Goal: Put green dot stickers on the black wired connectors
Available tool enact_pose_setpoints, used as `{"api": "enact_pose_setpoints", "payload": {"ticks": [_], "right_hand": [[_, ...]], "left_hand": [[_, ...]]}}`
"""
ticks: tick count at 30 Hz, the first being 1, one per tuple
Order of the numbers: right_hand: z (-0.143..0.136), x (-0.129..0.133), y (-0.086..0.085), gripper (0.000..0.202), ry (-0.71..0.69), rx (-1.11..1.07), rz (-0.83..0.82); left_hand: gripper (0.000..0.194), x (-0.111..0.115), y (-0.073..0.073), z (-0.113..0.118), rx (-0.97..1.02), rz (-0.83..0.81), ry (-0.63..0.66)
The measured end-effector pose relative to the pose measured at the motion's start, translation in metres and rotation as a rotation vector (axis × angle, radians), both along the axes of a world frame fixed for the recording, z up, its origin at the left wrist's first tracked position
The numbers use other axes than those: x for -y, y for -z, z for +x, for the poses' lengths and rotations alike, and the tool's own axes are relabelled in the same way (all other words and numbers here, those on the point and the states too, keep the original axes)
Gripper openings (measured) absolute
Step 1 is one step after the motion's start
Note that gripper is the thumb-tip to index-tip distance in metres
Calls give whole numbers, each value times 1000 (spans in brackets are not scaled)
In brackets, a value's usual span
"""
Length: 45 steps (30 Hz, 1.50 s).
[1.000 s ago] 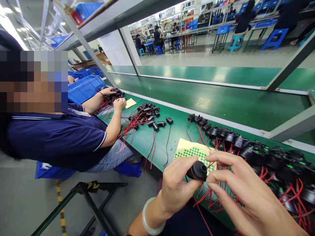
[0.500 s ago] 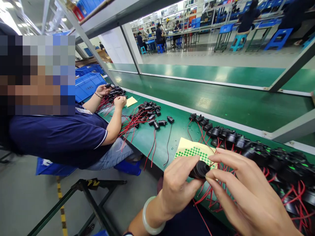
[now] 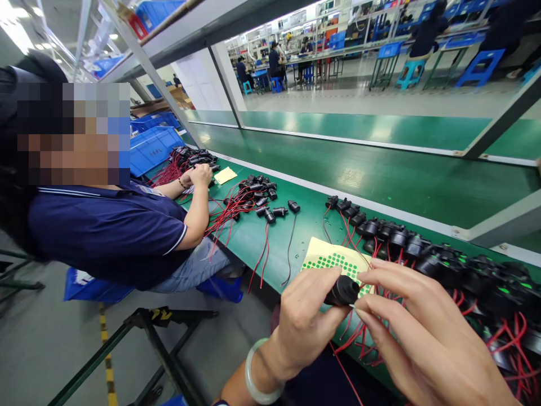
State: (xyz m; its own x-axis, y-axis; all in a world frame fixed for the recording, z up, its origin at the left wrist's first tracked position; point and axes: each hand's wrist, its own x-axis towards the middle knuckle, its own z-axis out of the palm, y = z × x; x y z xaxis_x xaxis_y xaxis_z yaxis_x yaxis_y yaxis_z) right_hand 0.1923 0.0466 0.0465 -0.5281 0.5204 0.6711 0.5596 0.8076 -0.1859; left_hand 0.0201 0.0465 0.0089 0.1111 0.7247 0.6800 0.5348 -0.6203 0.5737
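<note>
My left hand grips a black cylindrical part between thumb and fingers, above the near edge of the green table. Beside it my right hand has its thumb and index finger close together at the part's lower right side; a tiny pale bit shows at the fingertips, too small to name. Behind both hands lies a yellow sheet with rows of green dots. Black parts with red wires stand in rows to the right, several bearing green dots.
A heap of black parts with red wires lies left of centre. At the left a co-worker sits with both hands at another heap. Blue bins stand beyond. A metal frame post rises at the right.
The co-worker's head has moved right and their hands have come together near their heap. My hands and the black part have barely moved.
</note>
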Motion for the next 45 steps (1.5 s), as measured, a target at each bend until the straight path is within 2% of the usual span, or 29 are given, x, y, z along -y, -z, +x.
{"api": "enact_pose_setpoints", "payload": {"ticks": [7, 15, 28, 35, 45], "right_hand": [[0, 2, -1, 19, 15, 34, 71], [3, 1, 1, 16, -9, 48, 41], [3, 5, 1, 28, 8, 86, 108], [1, 4, 2, 25, -50, 50, 80], [0, 5, 3, 28, -16, 79, 123]], "left_hand": [[34, 0, 0, 2, 11, 29, 5], [32, 1, -1, 2, -18, 19, -20], [30, 2, -2, 2, -12, 45, -22], [34, 4, -2, 2, -14, 30, -9], [32, 4, -1, 2, -4, 25, -13]]}}
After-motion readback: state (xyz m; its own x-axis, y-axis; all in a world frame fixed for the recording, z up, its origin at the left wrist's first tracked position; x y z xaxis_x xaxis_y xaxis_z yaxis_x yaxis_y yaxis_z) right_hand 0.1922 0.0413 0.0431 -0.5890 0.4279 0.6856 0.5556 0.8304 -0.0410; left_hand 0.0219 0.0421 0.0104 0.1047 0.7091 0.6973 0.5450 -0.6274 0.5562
